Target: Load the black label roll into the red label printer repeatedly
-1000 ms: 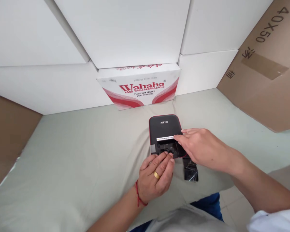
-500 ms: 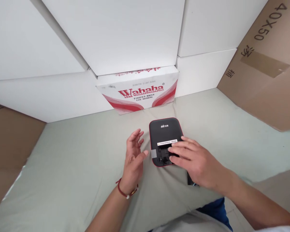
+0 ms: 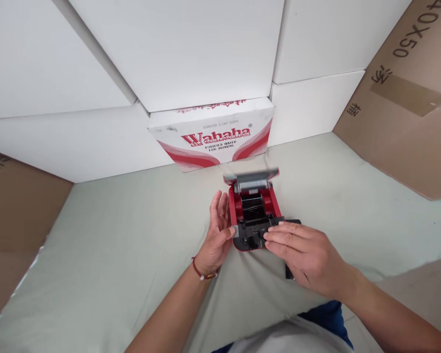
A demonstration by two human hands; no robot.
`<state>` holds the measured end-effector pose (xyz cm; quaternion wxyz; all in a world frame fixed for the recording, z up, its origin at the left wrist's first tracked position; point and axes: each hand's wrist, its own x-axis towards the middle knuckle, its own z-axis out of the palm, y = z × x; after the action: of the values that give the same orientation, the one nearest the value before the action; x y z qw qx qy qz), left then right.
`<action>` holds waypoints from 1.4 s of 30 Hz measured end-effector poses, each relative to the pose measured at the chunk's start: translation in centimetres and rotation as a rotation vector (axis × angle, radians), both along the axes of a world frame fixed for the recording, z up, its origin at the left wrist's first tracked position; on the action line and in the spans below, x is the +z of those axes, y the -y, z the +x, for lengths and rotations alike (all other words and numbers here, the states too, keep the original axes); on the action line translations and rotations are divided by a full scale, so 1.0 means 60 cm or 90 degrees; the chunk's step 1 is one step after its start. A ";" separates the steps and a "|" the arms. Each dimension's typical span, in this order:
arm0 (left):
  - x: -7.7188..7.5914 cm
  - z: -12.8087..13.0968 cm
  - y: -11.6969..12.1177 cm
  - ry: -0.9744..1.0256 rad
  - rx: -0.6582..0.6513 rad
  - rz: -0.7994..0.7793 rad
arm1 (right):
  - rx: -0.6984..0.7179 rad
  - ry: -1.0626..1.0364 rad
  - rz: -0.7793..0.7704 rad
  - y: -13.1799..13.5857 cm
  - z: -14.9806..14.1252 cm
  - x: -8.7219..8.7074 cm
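A small black and red label printer (image 3: 232, 206) lies on the cloth in front of me, its lid (image 3: 252, 176) raised and tilted back. Inside the red bay sits a shiny black roll (image 3: 253, 207). My left hand (image 3: 220, 235) grips the printer's left side, thumb on the front left corner over a clear tab and fingers along the edge. My right hand (image 3: 305, 250) is closed over the front right corner, fingertips on the black front part; its thumb is hidden. A flat black object (image 3: 289, 272) shows partly beneath the right hand; I cannot make out its kind.
A white and red Wahaha water carton (image 3: 216, 139) stands behind the printer against stacked white boxes (image 3: 176, 49). Brown cardboard boxes flank the space at right (image 3: 400, 122) and left (image 3: 22, 211). A pale green cloth (image 3: 132, 245) covers the surface.
The printer's lid has swung up and back, baring the red bay and the black roll. My left hand has moved right onto the printer's side. The right hand stays at the front right corner.
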<state>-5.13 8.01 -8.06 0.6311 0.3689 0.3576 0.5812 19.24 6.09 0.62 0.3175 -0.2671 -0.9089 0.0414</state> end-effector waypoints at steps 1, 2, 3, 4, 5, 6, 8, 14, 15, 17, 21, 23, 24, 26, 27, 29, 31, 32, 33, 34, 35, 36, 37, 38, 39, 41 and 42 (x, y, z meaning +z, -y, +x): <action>-0.002 0.000 0.000 -0.001 -0.007 0.007 | -0.013 -0.001 -0.004 -0.009 -0.003 0.007; -0.004 0.000 0.000 -0.005 -0.012 0.014 | -0.039 0.003 -0.013 -0.020 -0.007 0.014; -0.006 0.000 0.000 -0.011 -0.013 0.022 | -0.076 0.022 -0.030 -0.034 -0.014 0.023; -0.008 0.000 0.000 -0.020 -0.009 0.030 | -0.121 0.060 -0.060 -0.050 -0.024 0.031; -0.009 0.000 0.000 -0.031 -0.005 0.036 | -0.166 0.119 -0.102 -0.068 -0.037 0.040; -0.011 0.000 0.000 -0.040 -0.001 0.040 | -0.209 0.195 -0.149 -0.086 -0.053 0.049; -0.014 -0.001 -0.001 -0.049 0.001 0.043 | -0.255 0.362 -0.243 -0.121 -0.088 0.062; -0.017 0.002 -0.002 -0.040 0.013 0.051 | -0.272 0.496 -0.315 -0.166 -0.151 0.063; -0.017 0.002 -0.002 -0.041 0.021 0.048 | -0.276 0.495 -0.316 -0.164 -0.152 0.061; -0.017 0.002 -0.002 -0.046 0.039 0.037 | -0.292 0.488 -0.312 -0.153 -0.148 0.063; -0.016 0.000 -0.002 -0.051 0.042 0.019 | -0.327 0.411 -0.318 -0.101 -0.116 0.089; -0.016 -0.001 -0.002 -0.050 0.042 0.013 | -0.298 0.300 -0.345 -0.072 -0.073 0.108; -0.016 -0.001 -0.002 -0.049 0.042 0.011 | -0.266 0.225 -0.359 -0.061 -0.044 0.116; -0.016 -0.001 -0.003 -0.041 0.038 0.010 | -0.254 0.112 -0.372 -0.048 0.025 0.124; -0.016 -0.001 -0.003 -0.036 0.036 0.011 | -0.285 0.103 -0.371 -0.048 0.061 0.122; -0.017 0.000 -0.003 -0.027 0.033 0.012 | -0.363 0.167 -0.375 -0.056 0.127 0.105; -0.018 0.001 -0.003 -0.026 0.034 0.011 | -0.433 0.276 -0.395 -0.069 0.169 0.075; -0.018 0.001 -0.003 -0.026 0.036 0.011 | -0.445 0.322 -0.405 -0.074 0.179 0.057; -0.018 0.001 -0.003 -0.027 0.038 0.011 | -0.448 0.347 -0.405 -0.078 0.182 0.041; -0.018 0.001 -0.003 -0.029 0.039 0.012 | -0.441 0.347 -0.398 -0.080 0.178 0.025; -0.018 0.002 -0.003 -0.031 0.041 0.013 | -0.425 0.322 -0.385 -0.080 0.170 0.013; -0.018 0.002 -0.003 -0.033 0.042 0.015 | -0.403 0.280 -0.371 -0.078 0.158 0.003; -0.018 0.002 -0.002 -0.035 0.043 0.017 | -0.376 0.238 -0.361 -0.075 0.145 -0.004; -0.018 0.002 -0.002 -0.036 0.043 0.018 | -0.346 0.210 -0.358 -0.071 0.132 -0.009; -0.017 0.002 -0.001 -0.037 0.042 0.018 | -0.315 0.206 -0.363 -0.068 0.119 -0.013; -0.017 0.002 0.000 -0.041 0.042 0.015 | -0.270 0.254 -0.377 -0.064 0.096 -0.018; -0.018 0.002 0.000 -0.043 0.042 0.012 | -0.262 0.287 -0.381 -0.063 0.086 -0.020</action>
<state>-5.03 8.02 -9.12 0.5956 0.3824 0.3849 0.5924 24.40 9.86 -0.56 0.0213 -0.5255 -0.8313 0.1799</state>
